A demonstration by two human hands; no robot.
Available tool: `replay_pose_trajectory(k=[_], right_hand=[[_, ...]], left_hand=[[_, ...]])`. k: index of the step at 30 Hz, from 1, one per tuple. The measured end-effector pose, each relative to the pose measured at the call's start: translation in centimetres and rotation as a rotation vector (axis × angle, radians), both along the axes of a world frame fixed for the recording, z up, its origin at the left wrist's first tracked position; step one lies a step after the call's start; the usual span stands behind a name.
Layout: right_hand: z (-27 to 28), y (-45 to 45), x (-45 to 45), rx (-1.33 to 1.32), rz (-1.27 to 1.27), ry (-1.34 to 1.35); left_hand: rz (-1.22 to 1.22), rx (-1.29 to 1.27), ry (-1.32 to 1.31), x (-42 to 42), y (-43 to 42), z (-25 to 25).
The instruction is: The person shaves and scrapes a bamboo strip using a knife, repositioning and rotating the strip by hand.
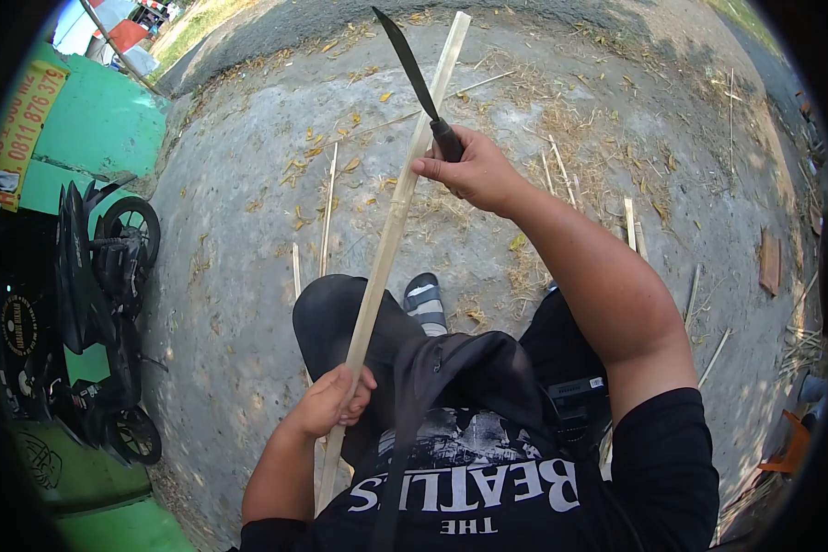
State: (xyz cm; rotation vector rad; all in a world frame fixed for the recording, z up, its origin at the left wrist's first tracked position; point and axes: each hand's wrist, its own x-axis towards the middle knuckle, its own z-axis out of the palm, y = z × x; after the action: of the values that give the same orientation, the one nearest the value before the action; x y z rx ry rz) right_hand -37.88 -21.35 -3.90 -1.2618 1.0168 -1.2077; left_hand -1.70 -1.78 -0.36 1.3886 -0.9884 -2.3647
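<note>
Clutching a bamboo strip (pixel 384 253) low with my left hand (pixel 337 403) — right hand (pixel 470 172) clamped round a machete (pixel 422 90) handle, thumb touching the strip.

I hold a long, straight, pale strip (pixel 389 241) slanting away from me and to the right, and a knife (pixel 414 77), dark in blade and handle, its tip pointing forward and left, crossing above the strip's far part.

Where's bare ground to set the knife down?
Mostly bare: concrete between the motorcycle and the thin strips beyond the left knee. Crowded: straw right of the right hand, the stick pile at the far right, and that knee, crossed by the long strip.
</note>
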Motion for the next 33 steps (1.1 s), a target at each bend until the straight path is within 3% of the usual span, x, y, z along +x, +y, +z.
replay_pose_trajectory(k=[2, 5, 8, 10, 12, 15, 19, 22, 24, 26, 29, 32, 33], right_hand=[[0.3, 0.2, 0.0, 0.050, -0.020, -0.052], [0.4, 0.1, 0.0, 0.036, -0.062, -0.137], [0.8, 0.1, -0.9, 0.060, -0.037, -0.136], [1.0, 0.1, -1.0, 0.072, -0.066, -0.111], [0.7, 0.0, -1.2, 0.047, -0.085, -0.092], [-0.2, -0.4, -1.5, 0.005, -0.097, -0.060], [-0.4, -0.5, -1.8, 0.034, -0.085, -0.030], [-0.8, -0.7, -1.8, 0.035, -0.088, -0.061], [-0.9, -0.7, -1.8, 0.027, -0.111, -0.052], [-1.1, -0.6, -1.8, 0.016, -0.141, -0.007], [-1.2, -0.8, -2.5, 0.039, -0.113, 0.086], [-1.4, -1.1, -2.6, 0.050, -0.129, 0.088], [-1.3, -1.0, -2.7, 0.041, -0.123, 0.100]], left_hand=[[0.024, -0.010, -0.086, -0.6, 0.1, 0.2], [0.029, -0.253, -0.235, -1.5, 1.0, 0.8], [0.356, -0.647, -0.338, -2.3, 3.0, 0.4], [0.388, -0.913, -0.529, -0.2, 4.0, -0.5], [0.405, -1.080, -0.719, 2.4, 5.4, -0.9], [0.181, -1.114, -0.885, 6.0, 9.1, -1.3], [-0.072, -0.859, -0.927, 8.7, 15.1, -2.2], [-0.088, -0.510, -0.879, 10.3, 18.4, -3.2], [0.091, -0.070, -0.699, 11.5, 19.3, -2.9], [0.366, 0.337, -0.242, 15.0, 22.0, -4.4], [0.168, 0.183, -0.128, 13.7, 19.7, 0.0], [-0.122, 0.261, -0.297, 13.5, 18.1, 1.1], [-0.097, 0.316, -0.299, 13.3, 18.0, 1.4]])
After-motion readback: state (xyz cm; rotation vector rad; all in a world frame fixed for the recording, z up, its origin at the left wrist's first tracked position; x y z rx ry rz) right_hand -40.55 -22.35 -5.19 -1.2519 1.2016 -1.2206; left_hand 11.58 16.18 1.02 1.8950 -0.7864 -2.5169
